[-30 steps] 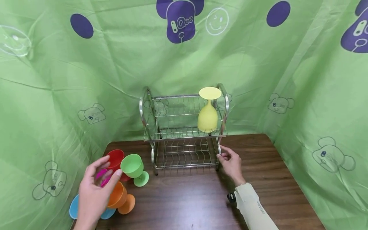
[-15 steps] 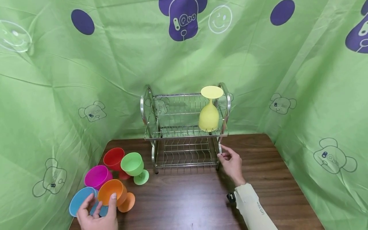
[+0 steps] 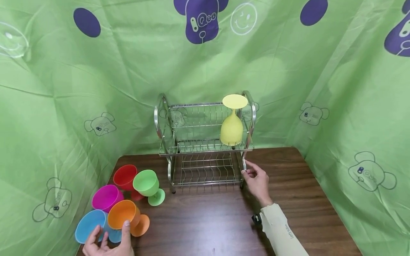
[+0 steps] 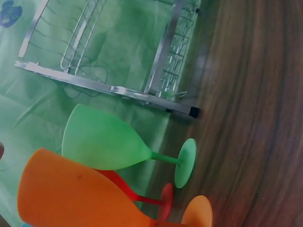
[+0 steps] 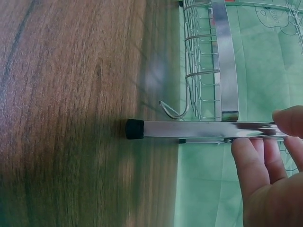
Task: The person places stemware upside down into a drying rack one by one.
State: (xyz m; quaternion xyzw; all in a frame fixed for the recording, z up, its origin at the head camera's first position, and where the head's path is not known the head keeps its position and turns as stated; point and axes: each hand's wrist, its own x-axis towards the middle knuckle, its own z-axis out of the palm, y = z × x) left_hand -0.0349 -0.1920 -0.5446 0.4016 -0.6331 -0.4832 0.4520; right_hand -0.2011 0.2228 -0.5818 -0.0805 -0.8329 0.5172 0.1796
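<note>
Left hand [image 3: 110,250] has dropped from over magenta goblet [image 3: 107,197] to lower left of head frame; probably puts orange goblet [image 3: 121,214] and blue goblet [image 3: 89,225] within reach. Thumb and fingers parted, loosely bent; no hold visible, contact can't be told. Orange goblet upright on worktop [image 3: 205,224], thumb tip overlapping its bowl. Right hand [image 3: 257,183], right of centre, unmoved, pinches rack [image 3: 205,152].
</note>
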